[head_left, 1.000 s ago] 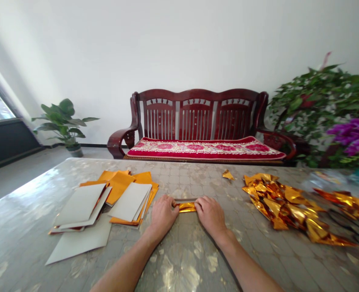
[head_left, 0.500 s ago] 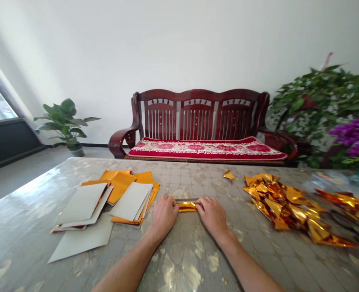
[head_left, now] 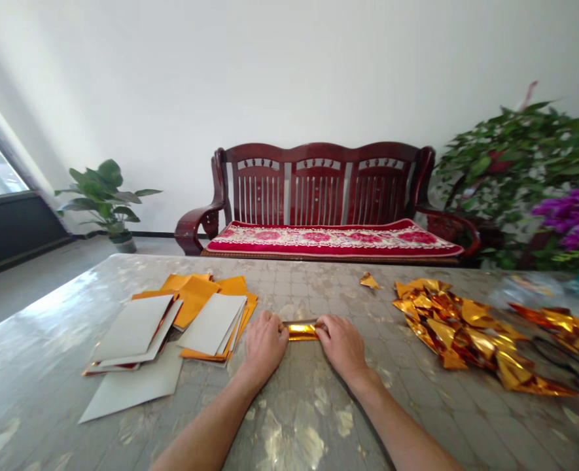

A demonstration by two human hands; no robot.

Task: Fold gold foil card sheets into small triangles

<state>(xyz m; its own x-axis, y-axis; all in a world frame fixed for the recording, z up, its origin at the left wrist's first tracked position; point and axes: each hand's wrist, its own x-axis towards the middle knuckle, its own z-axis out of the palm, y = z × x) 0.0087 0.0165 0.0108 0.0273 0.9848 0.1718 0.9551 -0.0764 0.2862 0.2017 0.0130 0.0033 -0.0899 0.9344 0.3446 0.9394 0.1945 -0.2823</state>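
Note:
Between my two hands is a narrow folded strip of shiny gold foil paper point(head_left: 302, 332), low over the table. My left hand point(head_left: 266, 341) grips its left end with fingers curled in. On its right end, my right hand point(head_left: 341, 344) is closed in the same way, thumb towards the middle. Both ends of the strip are hidden under the fingers. Left of my left hand lies a stack of paper sheets point(head_left: 213, 325), pale side up with gold edges. Right of my right hand is a heap of folded gold foil pieces point(head_left: 458, 324).
Another pile of pale sheets point(head_left: 132, 330) lies farther left, with orange-gold sheets point(head_left: 193, 297) behind. One small folded foil piece point(head_left: 369, 281) sits near the table's point(head_left: 289, 405) far edge. Black cables point(head_left: 571, 366) and clear plastic point(head_left: 529, 288) are at the right. A wooden bench point(head_left: 318, 186) stands beyond.
The foil strip's gold face shows slightly wider and brighter between my hands, as if tilted a little. Both hands keep their hold in almost the same place.

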